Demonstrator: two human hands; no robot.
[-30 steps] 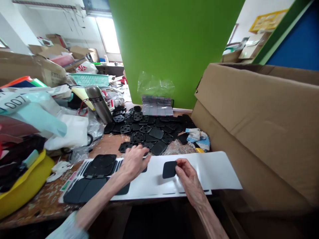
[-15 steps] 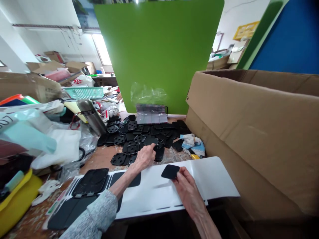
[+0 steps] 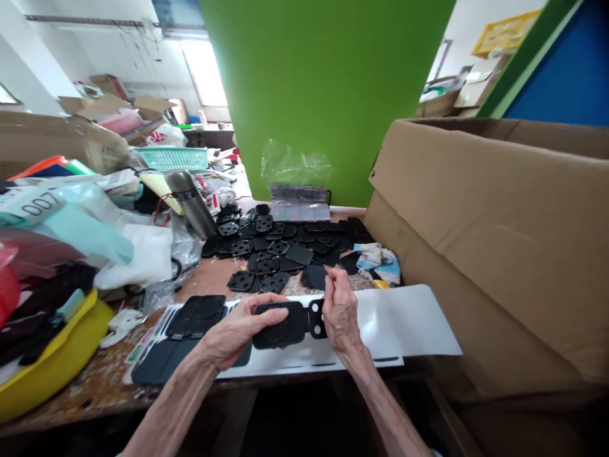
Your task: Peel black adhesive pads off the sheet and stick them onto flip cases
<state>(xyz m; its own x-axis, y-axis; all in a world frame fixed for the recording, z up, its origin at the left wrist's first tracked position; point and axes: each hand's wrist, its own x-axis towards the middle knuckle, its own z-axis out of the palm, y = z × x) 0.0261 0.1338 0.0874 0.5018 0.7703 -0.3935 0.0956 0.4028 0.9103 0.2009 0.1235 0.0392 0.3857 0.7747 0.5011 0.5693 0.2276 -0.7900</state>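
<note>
Hands moved together: left hand, right hand, fingers clamped on black plastic pad, holed square end.

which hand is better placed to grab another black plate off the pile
Right, probably: the right hand only pinches the end of the black plastic piece, nearest the pile of black plates, while the left hand wraps across it.

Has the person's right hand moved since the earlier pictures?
Yes: the right hand has moved left and upward, now reaching past the top edge of the long white sheet.
</note>
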